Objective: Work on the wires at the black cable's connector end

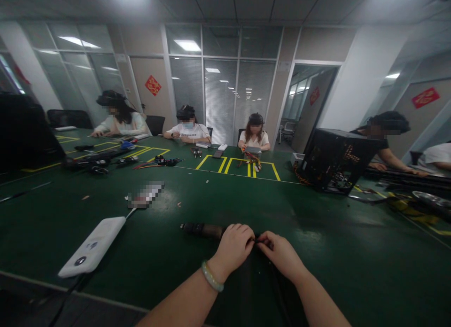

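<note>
My left hand (pixel 235 246) and my right hand (pixel 280 253) meet near the front edge of a green table (pixel 246 195). Both are closed in a pinch on a dark bundle of cables (pixel 262 280) that runs down toward me. A dark cylindrical part (pixel 202 229) lies on the table just left of my left hand, partly hidden by it. A pale green bracelet (pixel 212 276) circles my left wrist.
A white power bank (pixel 93 246) with a cable lies front left. A black open computer case (pixel 334 160) stands at the right. Several other people sit around the far and right sides with cables and parts. Yellow tape lines (pixel 239 165) mark the table.
</note>
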A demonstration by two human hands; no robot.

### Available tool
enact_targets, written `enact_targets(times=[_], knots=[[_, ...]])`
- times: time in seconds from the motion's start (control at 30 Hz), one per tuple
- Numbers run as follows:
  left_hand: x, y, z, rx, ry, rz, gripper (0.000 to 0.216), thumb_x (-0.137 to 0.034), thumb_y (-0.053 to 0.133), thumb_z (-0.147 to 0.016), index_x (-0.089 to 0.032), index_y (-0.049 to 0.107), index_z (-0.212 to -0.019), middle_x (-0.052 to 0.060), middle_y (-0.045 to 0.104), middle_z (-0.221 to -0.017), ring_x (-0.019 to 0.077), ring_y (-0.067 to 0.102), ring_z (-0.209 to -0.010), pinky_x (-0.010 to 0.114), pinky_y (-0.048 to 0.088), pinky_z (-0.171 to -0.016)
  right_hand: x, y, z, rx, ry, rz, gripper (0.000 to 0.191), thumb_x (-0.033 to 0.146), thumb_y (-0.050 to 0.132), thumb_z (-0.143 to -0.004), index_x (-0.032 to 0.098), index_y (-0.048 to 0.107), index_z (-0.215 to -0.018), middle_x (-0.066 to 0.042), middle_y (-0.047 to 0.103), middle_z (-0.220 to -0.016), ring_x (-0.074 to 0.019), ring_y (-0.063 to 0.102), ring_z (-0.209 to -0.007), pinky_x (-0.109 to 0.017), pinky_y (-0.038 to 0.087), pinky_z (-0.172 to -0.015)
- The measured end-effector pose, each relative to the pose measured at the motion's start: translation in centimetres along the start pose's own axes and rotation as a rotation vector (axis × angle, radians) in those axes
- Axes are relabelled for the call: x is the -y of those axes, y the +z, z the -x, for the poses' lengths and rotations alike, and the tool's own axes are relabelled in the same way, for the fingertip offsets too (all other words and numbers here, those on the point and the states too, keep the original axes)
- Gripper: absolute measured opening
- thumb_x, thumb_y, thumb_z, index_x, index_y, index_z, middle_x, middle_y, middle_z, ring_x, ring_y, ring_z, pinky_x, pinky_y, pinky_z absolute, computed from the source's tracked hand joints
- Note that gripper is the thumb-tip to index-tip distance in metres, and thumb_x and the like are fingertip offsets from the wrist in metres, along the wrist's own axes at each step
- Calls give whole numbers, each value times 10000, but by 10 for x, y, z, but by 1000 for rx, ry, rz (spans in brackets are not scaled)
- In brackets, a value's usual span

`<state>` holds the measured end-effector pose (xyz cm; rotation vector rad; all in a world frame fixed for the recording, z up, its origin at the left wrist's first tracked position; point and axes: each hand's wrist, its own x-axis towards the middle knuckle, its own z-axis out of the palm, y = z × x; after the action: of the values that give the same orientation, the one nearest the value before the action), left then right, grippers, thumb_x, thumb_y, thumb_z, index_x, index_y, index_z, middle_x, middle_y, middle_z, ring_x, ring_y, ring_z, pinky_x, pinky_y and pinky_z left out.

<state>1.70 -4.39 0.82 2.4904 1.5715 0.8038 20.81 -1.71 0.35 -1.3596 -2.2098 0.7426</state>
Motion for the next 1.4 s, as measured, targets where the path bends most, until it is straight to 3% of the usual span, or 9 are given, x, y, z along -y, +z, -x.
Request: enact_targets(times=[0.53, 1.4], knots=[[1, 0, -2, -12, -17, 36, 112, -160, 589, -865, -213, 583, -963, 14, 623, -962, 199, 552, -936, 338, 383, -845, 11, -1, 0, -64, -73, 68, 154, 230, 537, -880, 247, 685, -918, -1, 702, -889, -181, 631, -826, -272, 425, -751], [2, -1, -1, 4, 23, 7, 186, -120, 559, -850, -224, 581, -1003, 18, 621, -1006, 198, 555, -980, 337, 383, -871, 11, 0, -1, -51, -73, 36, 139, 222, 547, -877, 248, 680, -909, 5, 704, -861, -177, 637, -792, -264, 434, -731]])
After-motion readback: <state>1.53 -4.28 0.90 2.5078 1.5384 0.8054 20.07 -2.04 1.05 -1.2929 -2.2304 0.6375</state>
